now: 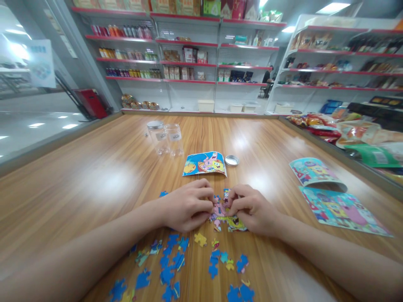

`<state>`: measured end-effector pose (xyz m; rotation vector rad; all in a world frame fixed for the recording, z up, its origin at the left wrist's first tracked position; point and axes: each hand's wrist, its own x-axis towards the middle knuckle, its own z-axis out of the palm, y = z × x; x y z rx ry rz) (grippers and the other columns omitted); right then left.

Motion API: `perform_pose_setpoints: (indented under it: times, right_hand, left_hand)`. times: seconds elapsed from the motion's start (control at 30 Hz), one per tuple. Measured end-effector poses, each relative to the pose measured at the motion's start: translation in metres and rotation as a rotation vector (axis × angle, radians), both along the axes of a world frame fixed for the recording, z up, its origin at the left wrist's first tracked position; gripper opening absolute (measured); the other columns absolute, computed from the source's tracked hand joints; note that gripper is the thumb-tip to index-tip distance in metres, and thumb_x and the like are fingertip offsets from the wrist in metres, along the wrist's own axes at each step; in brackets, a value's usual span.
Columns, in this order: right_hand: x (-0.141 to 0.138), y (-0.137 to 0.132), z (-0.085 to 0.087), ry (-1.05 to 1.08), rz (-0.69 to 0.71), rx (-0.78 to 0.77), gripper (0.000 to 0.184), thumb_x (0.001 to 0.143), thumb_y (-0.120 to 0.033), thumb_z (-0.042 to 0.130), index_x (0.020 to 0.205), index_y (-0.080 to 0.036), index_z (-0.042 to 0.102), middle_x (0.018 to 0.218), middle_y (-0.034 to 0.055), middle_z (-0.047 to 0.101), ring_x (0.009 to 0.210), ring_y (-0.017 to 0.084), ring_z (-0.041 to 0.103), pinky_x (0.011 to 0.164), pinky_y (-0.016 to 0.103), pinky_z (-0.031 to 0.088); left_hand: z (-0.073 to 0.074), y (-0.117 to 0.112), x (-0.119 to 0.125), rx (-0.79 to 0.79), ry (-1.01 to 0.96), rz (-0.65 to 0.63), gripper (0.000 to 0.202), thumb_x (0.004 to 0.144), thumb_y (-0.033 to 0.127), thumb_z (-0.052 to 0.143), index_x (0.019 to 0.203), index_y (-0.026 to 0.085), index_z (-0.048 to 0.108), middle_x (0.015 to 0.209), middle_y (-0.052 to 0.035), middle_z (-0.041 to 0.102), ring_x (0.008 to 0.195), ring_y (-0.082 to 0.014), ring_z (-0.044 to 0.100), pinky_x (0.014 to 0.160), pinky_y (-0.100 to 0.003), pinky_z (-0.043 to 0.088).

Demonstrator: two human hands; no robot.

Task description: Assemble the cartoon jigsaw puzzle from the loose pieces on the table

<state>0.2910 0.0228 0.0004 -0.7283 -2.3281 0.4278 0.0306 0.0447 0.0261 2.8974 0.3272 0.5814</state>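
Note:
My left hand (186, 206) and my right hand (252, 209) rest on the wooden table (94, 176), fingers curled and pinched together over a small cluster of joined jigsaw pieces (224, 213). Both sets of fingertips press on that pink and yellow cluster. Several loose blue and yellow puzzle pieces (176, 264) lie scattered in front of my forearms. A cartoon reference picture (205, 163) lies just beyond my hands.
Two clear plastic jars (165, 138) stand farther back, one capped, with a metal lid (232, 160) beside the picture. Two more cartoon sheets (330, 193) lie at the right. Snack packets (355, 134) pile along the right edge. Shop shelves line the back wall.

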Motion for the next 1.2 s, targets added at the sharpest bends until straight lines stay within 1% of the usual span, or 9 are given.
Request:
perform_pose_setpoints:
  times: [0.33,0.6,1.03,1.2]
  right_hand:
    - [0.0009,0.0004,-0.0026,-0.015,0.004,-0.039,0.033,0.075,0.003,0.057,0.082,-0.023,0.076,0.090,0.0030,0.065,0.089,0.019,0.062,0.081,0.037,0.047]
    - [0.0016,0.0002,-0.0004,-0.018,-0.004,-0.050,0.033,0.077,0.002,0.057,0.083,-0.023,0.078,0.092,0.0039,0.065,0.090,0.019,0.062,0.081,0.037,0.046]
    - [0.0030,-0.0017,0.0005,-0.018,-0.004,-0.080,0.033,0.077,0.003,0.059,0.083,-0.024,0.077,0.094,0.0030,0.064,0.091,0.019,0.062,0.083,0.036,0.045]
    - [0.0027,-0.0008,0.0016,-0.025,0.003,-0.073,0.033,0.077,0.004,0.058,0.082,-0.024,0.076,0.093,0.0032,0.064,0.090,0.018,0.061,0.082,0.036,0.045]
  left_hand:
    - [-0.0029,0.0050,-0.0018,0.015,-0.004,-0.015,0.010,0.087,0.015,0.056,0.090,0.019,0.065,0.085,-0.0090,0.062,0.085,-0.0229,0.053,0.080,-0.041,0.048]
    - [-0.0021,0.0064,-0.0008,-0.004,-0.003,-0.019,0.006,0.085,0.015,0.058,0.084,0.018,0.063,0.085,-0.0093,0.060,0.086,-0.0232,0.052,0.078,-0.039,0.048]
    - [-0.0008,0.0072,0.0001,-0.011,-0.015,-0.044,0.007,0.083,0.012,0.058,0.080,0.018,0.059,0.083,-0.0083,0.062,0.084,-0.0219,0.054,0.079,-0.038,0.047]
    - [-0.0010,0.0054,-0.0005,0.010,0.001,-0.043,0.008,0.084,0.013,0.056,0.078,0.018,0.058,0.080,-0.0079,0.060,0.081,-0.0219,0.052,0.077,-0.039,0.047]
